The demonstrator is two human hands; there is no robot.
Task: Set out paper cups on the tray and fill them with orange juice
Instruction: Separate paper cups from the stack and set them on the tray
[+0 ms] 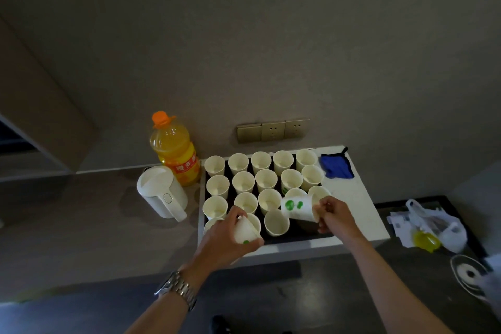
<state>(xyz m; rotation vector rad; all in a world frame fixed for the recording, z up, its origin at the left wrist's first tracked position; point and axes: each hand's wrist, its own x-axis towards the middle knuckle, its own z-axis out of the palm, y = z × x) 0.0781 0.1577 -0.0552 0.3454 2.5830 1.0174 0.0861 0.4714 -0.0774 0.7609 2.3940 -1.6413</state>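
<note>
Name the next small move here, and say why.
Probably set the cup in the right hand upright into the bare near-right corner of the tray. That cup is held on its side above the gap, the left hand grips another cup, and the juice bottle stands capped.

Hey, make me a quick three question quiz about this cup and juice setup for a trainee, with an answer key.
1. True or false: the juice bottle is open.
2. What does the left hand hold?
A. a cup
B. the kettle
C. the blue cloth
3. Fill in: the right hand holds a cup tilted over the ____.

Key
1. False, its orange cap is on.
2. A, a cup.
3. tray.
</note>
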